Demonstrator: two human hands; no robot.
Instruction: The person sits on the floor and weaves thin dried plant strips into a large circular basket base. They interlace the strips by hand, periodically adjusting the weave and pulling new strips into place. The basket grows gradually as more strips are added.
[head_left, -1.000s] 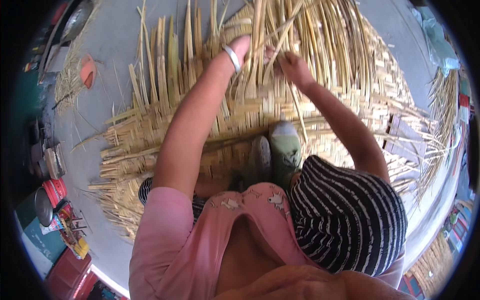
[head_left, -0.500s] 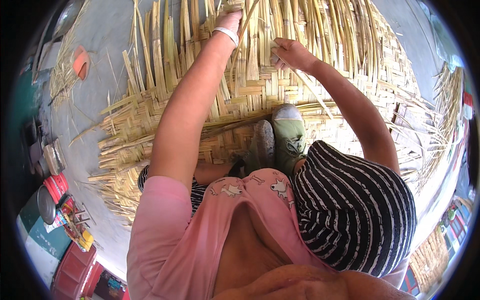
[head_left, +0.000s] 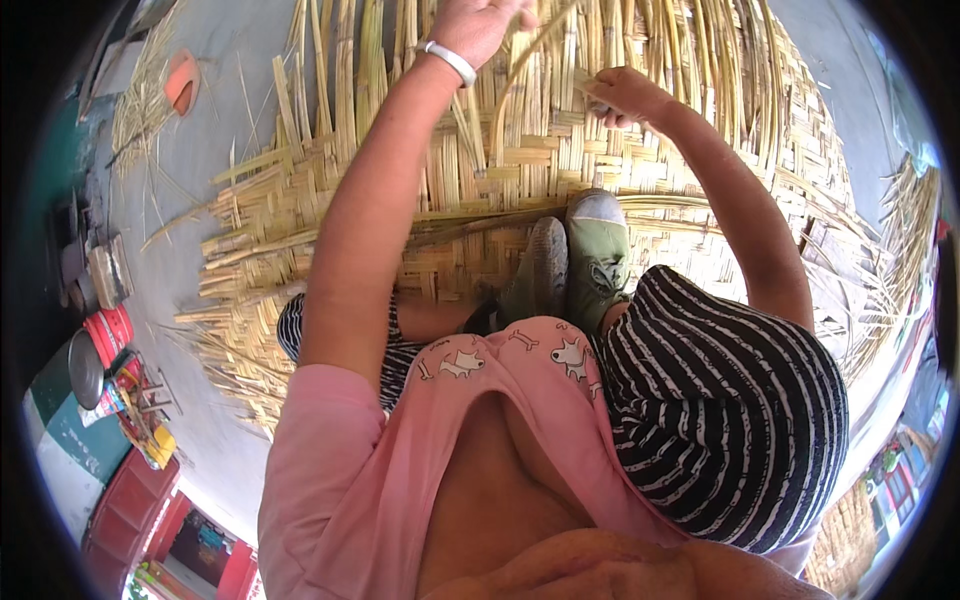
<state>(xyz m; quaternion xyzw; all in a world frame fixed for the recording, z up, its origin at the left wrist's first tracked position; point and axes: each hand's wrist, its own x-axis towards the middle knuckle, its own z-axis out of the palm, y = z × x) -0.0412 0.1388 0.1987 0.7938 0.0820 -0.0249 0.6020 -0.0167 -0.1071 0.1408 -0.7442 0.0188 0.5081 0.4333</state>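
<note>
A mat of woven split-cane strips (head_left: 545, 155) lies under my feet and hands, with long loose strips (head_left: 410, 60) standing out from its far side. My left hand (head_left: 478, 28), with a white bangle on its wrist, is over these strips at the top edge. Its fingers are partly cut off and smeared, beside a thin bent strip (head_left: 530, 60). To the right, my right hand (head_left: 632, 95) is closed low over the weave, fingers curled. Something small and greyish shows at its fingertips, too unclear to name.
My green shoes (head_left: 597, 245) rest on the mat. An orange piece (head_left: 181, 82) and loose straw lie on the grey floor at the far left. Nearer left are a red container (head_left: 108, 330), a round metal lid (head_left: 84, 366) and a dark-red plastic item (head_left: 130, 510). More cut strips (head_left: 905, 240) lie right.
My left hand has lifted off the strips and moved up, partly out of view. My right hand has shifted right. The strip slanting below it now lies nearly level by my shoe.
</note>
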